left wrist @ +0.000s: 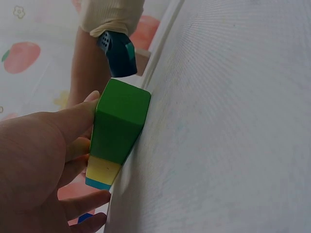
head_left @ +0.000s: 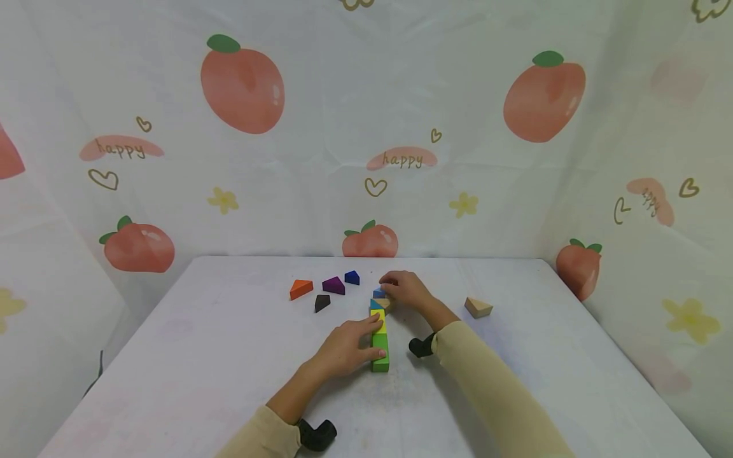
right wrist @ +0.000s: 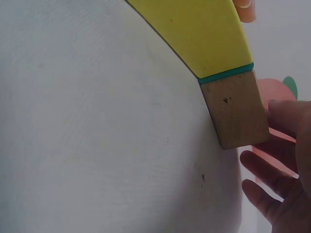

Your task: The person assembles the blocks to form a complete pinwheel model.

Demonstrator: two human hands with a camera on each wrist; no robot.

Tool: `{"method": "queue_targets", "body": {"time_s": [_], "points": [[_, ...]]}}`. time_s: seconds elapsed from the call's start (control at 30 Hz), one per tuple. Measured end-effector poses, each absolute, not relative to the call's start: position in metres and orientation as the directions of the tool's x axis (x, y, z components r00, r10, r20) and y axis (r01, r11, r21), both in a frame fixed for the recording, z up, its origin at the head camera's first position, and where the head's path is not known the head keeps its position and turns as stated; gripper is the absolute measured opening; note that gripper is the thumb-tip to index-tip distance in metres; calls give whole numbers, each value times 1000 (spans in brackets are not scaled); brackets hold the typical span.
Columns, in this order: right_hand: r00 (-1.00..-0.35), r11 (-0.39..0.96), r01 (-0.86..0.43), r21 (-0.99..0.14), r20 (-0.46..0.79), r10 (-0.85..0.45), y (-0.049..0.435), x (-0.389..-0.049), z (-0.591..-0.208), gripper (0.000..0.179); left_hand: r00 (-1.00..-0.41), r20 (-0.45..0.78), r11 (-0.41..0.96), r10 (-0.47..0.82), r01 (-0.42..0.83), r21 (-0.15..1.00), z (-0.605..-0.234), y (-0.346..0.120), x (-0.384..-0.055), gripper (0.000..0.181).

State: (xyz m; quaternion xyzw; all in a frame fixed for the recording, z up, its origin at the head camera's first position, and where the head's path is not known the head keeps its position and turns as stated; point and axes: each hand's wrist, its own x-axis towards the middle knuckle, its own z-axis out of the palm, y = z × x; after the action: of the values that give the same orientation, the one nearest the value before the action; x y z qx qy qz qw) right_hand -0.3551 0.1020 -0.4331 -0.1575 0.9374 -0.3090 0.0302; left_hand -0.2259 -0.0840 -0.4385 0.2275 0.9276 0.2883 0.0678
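A row of wooden blocks runs away from me on the table. Nearest is a green block [head_left: 380, 362], then a yellow block [head_left: 382, 323], then a teal triangular block [head_left: 375, 305] against a plain wood triangular block [head_left: 385, 305]. At the far end is a small blue block [head_left: 378, 293]. My left hand [head_left: 345, 346] rests on the row from the left, its thumb on the green block and fingers on the yellow one. My right hand [head_left: 408, 289] pinches the blue block, which the wood block [right wrist: 235, 109] hides in the right wrist view.
Left of the row's far end lie an orange block [head_left: 301, 289], a purple block [head_left: 333, 285], a dark blue block [head_left: 352, 277] and a dark brown block [head_left: 322, 303]. A plain wood triangle [head_left: 478, 307] lies to the right. A patterned cloth hangs behind the white table [head_left: 189, 356].
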Motion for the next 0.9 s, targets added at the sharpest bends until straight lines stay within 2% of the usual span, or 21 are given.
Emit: {"method": "queue_targets", "body": {"time_s": [0.9], "points": [[-932,738,-292,-609,10,-361,101,-351,-434,19,-880,12,727,475,400,559,-439,-85,-227,66]]}}
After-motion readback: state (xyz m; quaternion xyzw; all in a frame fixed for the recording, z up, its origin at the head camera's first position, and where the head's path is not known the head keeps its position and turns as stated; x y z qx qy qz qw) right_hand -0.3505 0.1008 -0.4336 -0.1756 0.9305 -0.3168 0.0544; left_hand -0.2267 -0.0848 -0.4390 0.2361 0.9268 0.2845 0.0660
